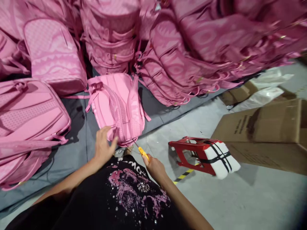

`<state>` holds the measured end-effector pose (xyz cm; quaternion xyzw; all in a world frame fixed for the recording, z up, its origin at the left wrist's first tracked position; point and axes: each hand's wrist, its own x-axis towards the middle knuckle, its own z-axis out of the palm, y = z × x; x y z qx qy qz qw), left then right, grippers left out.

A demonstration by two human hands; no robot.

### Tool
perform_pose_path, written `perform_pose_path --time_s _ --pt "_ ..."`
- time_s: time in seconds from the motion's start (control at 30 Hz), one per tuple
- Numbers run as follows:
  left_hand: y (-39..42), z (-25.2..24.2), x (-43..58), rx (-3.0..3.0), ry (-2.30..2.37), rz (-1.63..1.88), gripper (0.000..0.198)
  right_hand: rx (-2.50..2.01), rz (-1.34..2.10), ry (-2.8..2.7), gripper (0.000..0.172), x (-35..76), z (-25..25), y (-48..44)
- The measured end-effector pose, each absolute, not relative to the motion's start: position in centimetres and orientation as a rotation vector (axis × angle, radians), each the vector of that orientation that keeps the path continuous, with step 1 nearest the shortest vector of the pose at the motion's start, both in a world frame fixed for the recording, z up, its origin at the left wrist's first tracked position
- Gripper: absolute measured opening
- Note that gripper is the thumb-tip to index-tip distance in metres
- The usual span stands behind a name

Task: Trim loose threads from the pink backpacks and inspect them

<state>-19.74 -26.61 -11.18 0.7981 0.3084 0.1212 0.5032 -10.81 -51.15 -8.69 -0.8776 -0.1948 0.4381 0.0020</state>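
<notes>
A small pink backpack [128, 95] lies with its straps and padded back facing up at the edge of a grey-covered surface. My left hand [104, 145] is at its near left corner, fingers stretched and thumb apart; the fingertips seem to touch the fabric. In my right hand [153, 166] is a yellow-handled tool [143, 153] with a thin metal shaft. The fingers are closed round the handle, and the shaft points up-left to the backpack's near right edge. Whether the tip is in the fabric or only against it, I cannot tell.
Stacked pink backpacks [109, 38] line the back, and more lie at the left [31, 118]. On the right, a red stool [192, 150] with a white, black-strapped pad stands on the grey floor [259, 201]. Beyond it is a cardboard box [261, 127].
</notes>
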Motion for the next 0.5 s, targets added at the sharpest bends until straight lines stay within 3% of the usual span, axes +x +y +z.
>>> perform_pose_path --time_s 0.1,0.2,0.3,0.4,0.5 --pt "-29.3 -13.2 -17.1 2.590 0.270 0.186 0.078 -2.725 1.314 -0.539 0.051 -10.9 -9.1 -51.3" --pt "-30.4 -16.2 -14.0 2.896 0.126 -0.062 0.090 -2.713 1.235 -0.495 0.050 -11.0 -9.7 -51.7" --pt "-29.8 -17.9 -11.8 3.005 0.123 -0.035 0.082 -2.654 1.157 -0.465 0.050 -11.0 -10.3 -52.8" --pt "-28.4 -16.0 -9.6 2.916 0.093 0.030 0.077 -2.526 0.936 -0.438 0.053 -11.5 -10.9 -54.8" --pt "-27.1 -10.3 -7.5 2.646 0.246 0.241 0.072 -2.308 0.571 -0.456 0.058 -12.7 -11.5 -56.7"
